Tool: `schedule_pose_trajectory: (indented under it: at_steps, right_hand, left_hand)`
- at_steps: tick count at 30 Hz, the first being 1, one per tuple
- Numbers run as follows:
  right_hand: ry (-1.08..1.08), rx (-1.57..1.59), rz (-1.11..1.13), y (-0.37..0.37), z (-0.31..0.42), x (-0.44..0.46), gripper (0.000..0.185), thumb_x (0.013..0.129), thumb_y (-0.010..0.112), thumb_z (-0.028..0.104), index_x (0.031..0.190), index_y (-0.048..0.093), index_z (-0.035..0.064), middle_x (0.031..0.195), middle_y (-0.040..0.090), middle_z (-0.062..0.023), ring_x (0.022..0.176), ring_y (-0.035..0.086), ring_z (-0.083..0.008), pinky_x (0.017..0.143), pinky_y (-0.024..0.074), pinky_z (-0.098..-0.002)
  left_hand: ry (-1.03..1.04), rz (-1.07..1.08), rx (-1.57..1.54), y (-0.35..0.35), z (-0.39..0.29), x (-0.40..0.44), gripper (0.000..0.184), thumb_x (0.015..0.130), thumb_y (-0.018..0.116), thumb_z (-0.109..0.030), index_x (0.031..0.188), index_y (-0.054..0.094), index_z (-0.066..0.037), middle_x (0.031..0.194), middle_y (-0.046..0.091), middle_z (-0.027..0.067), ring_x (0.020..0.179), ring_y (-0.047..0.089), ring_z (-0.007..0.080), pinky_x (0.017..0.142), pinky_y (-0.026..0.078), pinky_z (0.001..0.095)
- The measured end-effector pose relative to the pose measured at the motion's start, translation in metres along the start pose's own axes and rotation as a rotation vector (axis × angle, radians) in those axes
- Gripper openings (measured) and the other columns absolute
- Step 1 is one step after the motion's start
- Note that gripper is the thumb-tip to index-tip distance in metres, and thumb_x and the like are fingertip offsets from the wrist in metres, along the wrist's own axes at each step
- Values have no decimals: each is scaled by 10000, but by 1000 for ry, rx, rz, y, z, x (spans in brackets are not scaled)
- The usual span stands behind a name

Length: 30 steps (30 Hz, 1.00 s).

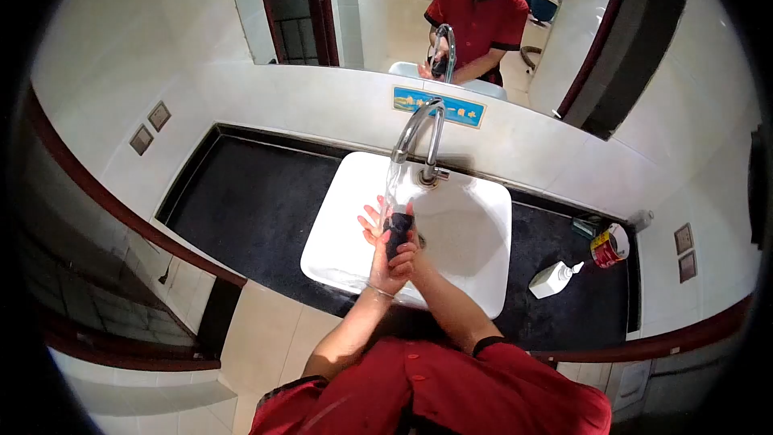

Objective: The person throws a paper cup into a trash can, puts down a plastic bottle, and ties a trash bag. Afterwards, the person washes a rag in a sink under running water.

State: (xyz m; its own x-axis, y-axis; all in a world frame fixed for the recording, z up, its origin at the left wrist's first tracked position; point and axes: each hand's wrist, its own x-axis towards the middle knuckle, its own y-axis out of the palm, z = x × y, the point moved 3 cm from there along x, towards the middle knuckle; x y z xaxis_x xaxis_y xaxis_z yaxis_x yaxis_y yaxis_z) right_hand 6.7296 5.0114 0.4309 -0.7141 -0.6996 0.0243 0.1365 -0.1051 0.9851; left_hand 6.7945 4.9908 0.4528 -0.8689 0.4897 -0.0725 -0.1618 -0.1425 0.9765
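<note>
My left hand [392, 264] is closed around a dark, roughly cylindrical object [397, 234] with a paler top end, held upright over the sink; its exact kind is unclear. Behind it, my right hand [372, 221] is partly hidden, its visible fingers spread out to the left of the object. Water seems to run from the curved metal faucet [415, 125] onto the object and hands. Below them lies the white sink [475, 225]. A thin bracelet [382, 292] circles my left wrist.
Right of the sink, a white pump bottle [554, 279] and a red-labelled container [609, 246] stand on the black counter [250, 201]. A blue sign [463, 109] is fixed behind the faucet. The wall mirror [378, 0] reflects a person in red and a room.
</note>
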Motion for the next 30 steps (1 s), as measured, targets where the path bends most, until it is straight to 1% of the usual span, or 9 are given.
schedule_pose_trajectory:
  at_steps: [3, 8, 13, 16, 21, 23, 25, 26, 30]
  right_hand:
    - [57, 221, 545, 9, 0, 17, 504, 806, 453, 423, 1218, 329, 161, 938, 470, -92, 834, 472, -190, 733, 410, -343]
    - [1, -846, -62, 30, 20, 31, 358, 807, 476, 161, 1131, 424, 19, 526, 407, 15, 419, 387, -78, 398, 368, -224]
    - [4, -1355, -212, 8, 16, 43, 256, 798, 460, 133, 1018, 516, 15, 545, 498, -57, 489, 497, -148, 461, 416, -284]
    - [-525, -1886, -362, -5, 9, 38, 182, 779, 427, 125, 912, 531, 56, 787, 574, -162, 751, 531, -338, 689, 411, -392]
    - [-495, -2009, -554, -10, 20, 22, 183, 780, 445, 175, 878, 526, 43, 772, 570, -163, 737, 533, -334, 672, 415, -394]
    - [-580, -2028, -498, -36, 40, 24, 199, 786, 447, 196, 868, 524, 32, 742, 566, -165, 717, 528, -341, 673, 414, -395]
    - [-1132, -2223, -66, -29, 50, 19, 212, 786, 438, 182, 877, 505, 3, 769, 543, -164, 733, 504, -336, 678, 408, -390]
    - [-467, -1575, -479, -32, 61, 11, 213, 767, 431, 136, 913, 485, -10, 840, 510, -171, 789, 476, -319, 705, 396, -383]
    - [-959, -2440, -604, -6, 119, 3, 231, 749, 408, 92, 949, 477, 2, 908, 497, -174, 854, 467, -293, 758, 378, -380]
  left_hand:
    - [72, -16, -75, 0, -5, 1, 325, 779, 521, -342, 877, 456, -39, 606, 356, -26, 372, 273, 40, 293, 192, 153]
    - [145, -457, 712, 2, -37, -7, 179, 763, 511, -204, 665, 437, -74, 480, 359, -18, 338, 311, 50, 261, 202, 168]
    - [147, -689, 1612, -12, -67, 1, 176, 755, 494, -139, 603, 458, -60, 517, 487, 56, 406, 474, 151, 294, 299, 258]
    - [249, -544, 2732, -47, -81, 23, 227, 696, 533, -160, 757, 540, 58, 637, 553, 192, 690, 546, 348, 624, 430, 394]
    - [1272, -336, 2637, -63, -68, 22, 239, 723, 504, -192, 818, 518, 27, 681, 560, 150, 574, 552, 284, 512, 441, 357]
    - [188, -674, 1533, -47, -65, 20, 203, 740, 488, -225, 831, 511, -45, 665, 534, 103, 501, 512, 202, 380, 398, 294]
    - [93, -561, 750, -28, -60, 18, 248, 752, 452, -271, 850, 487, -46, 661, 514, 67, 463, 460, 125, 295, 314, 194]
    - [41, -460, 627, -27, -63, 22, 273, 765, 438, -286, 858, 475, -32, 658, 501, 58, 453, 439, 112, 296, 307, 178]
    - [67, -327, 442, -12, -67, 24, 371, 795, 434, -362, 861, 450, 2, 651, 463, 37, 436, 383, 76, 291, 276, 145]
